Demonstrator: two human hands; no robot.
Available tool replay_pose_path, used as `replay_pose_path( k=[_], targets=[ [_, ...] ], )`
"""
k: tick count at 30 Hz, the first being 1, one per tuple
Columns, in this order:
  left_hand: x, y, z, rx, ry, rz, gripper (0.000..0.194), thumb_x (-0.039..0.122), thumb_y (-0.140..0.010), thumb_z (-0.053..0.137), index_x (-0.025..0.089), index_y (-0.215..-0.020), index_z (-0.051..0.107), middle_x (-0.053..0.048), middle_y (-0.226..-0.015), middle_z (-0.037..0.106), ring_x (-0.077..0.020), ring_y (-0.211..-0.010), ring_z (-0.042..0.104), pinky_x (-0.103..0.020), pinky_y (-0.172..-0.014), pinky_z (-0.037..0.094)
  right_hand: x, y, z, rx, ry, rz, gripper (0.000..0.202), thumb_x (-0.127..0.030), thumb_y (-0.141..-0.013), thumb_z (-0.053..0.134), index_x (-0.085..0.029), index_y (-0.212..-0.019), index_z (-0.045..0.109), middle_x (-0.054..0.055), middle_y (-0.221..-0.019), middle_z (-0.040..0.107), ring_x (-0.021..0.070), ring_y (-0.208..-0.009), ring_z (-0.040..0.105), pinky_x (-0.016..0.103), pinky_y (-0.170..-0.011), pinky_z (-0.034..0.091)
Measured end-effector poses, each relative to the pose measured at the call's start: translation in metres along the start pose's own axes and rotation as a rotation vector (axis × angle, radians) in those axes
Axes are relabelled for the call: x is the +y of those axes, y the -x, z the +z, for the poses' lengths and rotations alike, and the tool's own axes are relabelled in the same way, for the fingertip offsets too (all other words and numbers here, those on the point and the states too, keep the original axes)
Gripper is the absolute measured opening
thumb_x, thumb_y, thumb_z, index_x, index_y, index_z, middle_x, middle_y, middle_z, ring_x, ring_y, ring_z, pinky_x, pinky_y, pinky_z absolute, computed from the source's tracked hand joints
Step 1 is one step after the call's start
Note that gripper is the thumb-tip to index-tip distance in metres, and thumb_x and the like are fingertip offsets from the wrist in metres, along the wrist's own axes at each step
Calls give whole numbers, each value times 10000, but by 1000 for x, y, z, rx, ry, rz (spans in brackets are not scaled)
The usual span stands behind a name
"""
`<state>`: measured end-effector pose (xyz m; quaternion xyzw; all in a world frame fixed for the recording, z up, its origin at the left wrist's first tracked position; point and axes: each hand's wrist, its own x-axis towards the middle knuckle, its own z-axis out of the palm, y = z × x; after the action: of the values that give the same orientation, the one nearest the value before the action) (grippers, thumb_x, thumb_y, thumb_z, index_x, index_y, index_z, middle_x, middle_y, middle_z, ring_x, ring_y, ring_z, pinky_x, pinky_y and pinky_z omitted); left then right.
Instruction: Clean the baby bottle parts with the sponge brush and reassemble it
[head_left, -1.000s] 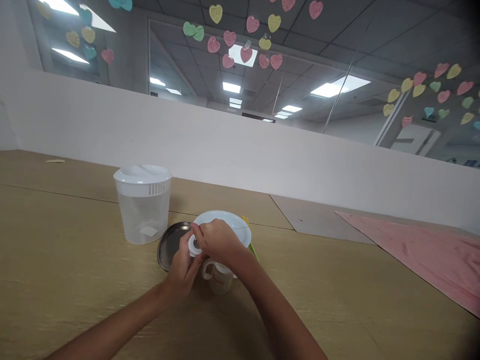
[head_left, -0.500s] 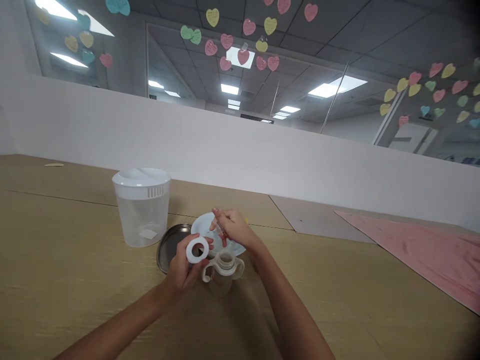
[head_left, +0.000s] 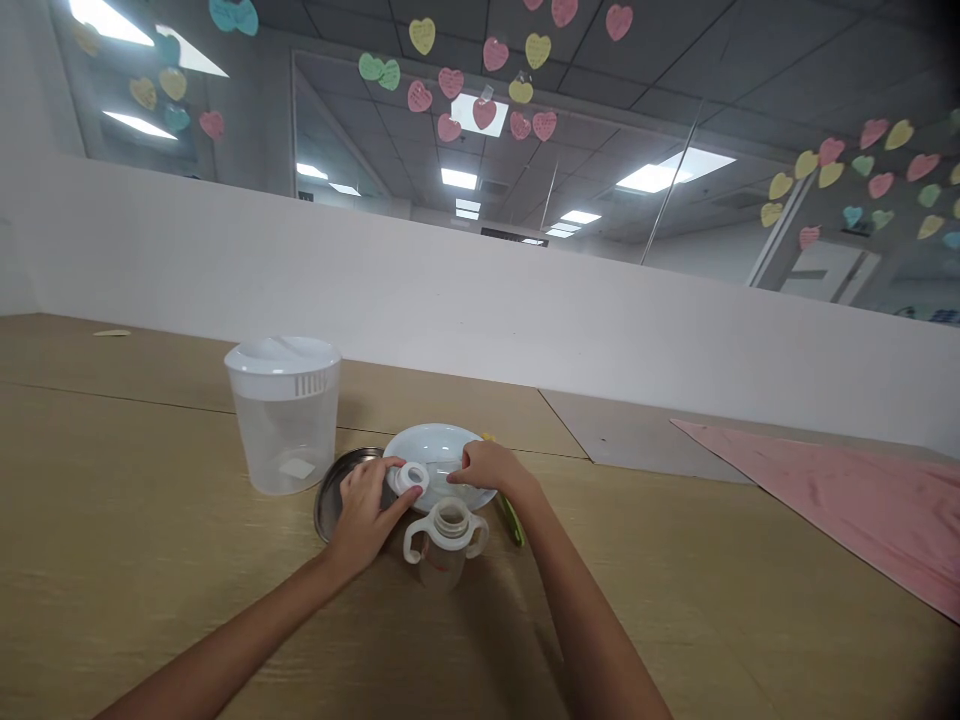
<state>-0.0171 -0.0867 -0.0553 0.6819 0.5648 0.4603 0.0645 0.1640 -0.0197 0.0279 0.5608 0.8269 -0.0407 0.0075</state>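
Open clear bottle with white two-handled collar [head_left: 444, 562] nearest, two bare hands just beyond.
The bottle stands upright on the tan tabletop [head_left: 645, 590], just on the near side of both hands' fingertips; left hand [head_left: 361, 512] grasps a white round plastic ring [head_left: 409, 484] between thumb and fingers, over the plate's left side; right hand [head_left: 493, 468] has its fingers bent over the shallow white oval plate [head_left: 433, 436], and whether they grip anything clear cannot be told; a dark grey metal tray [head_left: 331, 498] lies partly behind the left fingers, a long green object [head_left: 513, 522] right of the right fingertips; farther left of the fingers stands a translucent plastic bin with white lid [head_left: 283, 425].
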Motion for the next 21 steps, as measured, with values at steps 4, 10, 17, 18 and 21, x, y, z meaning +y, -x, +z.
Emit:
replay_pose_path(
  k=[4, 10, 17, 18, 21],
  targets=[
    [-2, -1, 1, -22, -54, 25, 319, 483, -824, 442, 268, -1005, 592, -42, -1181, 541, -257, -1131, 418, -483, -961, 274, -1, 1, 1, -38, 6, -6, 357, -444, -665, 636, -158, -879, 659, 80, -888, 688, 189, -743, 624, 238, -571, 396],
    [-6, 1, 5, -39, -102, 30, 299, 463, -842, 425, 292, -983, 625, -35, -1190, 536, -251, -1136, 424, -484, -955, 283, -2, 3, 1, -46, 5, -18, 322, -408, -671, 637, -149, -858, 673, 80, -874, 694, 186, -735, 624, 233, -562, 389],
    [-11, -9, -11, 270, -125, 95, 312, 403, -850, 433, 244, -1097, 537, -88, -1239, 470, -266, -1171, 399, -493, -989, 253, 5, 5, -10, 93, -33, 18, 271, -315, -818, 468, -151, -914, 661, 95, -966, 674, 174, -851, 601, 234, -650, 374],
    [-13, -13, -17, 384, -138, 100, 333, 398, -844, 448, 222, -1119, 511, -105, -1249, 450, -274, -1185, 385, -494, -1002, 239, 8, 6, -13, 148, -51, 41, 287, -318, -839, 433, -157, -933, 651, 92, -976, 668, 171, -862, 595, 235, -650, 366],
    [-27, -25, -41, 710, -138, 60, 469, 404, -810, 515, 165, -1196, 398, -148, -1269, 377, -287, -1229, 326, -477, -1041, 203, 19, 15, -15, 381, -152, 162, 294, -323, -865, 383, -184, -908, 639, 60, -904, 673, 153, -797, 588, 228, -597, 326]
  ],
)
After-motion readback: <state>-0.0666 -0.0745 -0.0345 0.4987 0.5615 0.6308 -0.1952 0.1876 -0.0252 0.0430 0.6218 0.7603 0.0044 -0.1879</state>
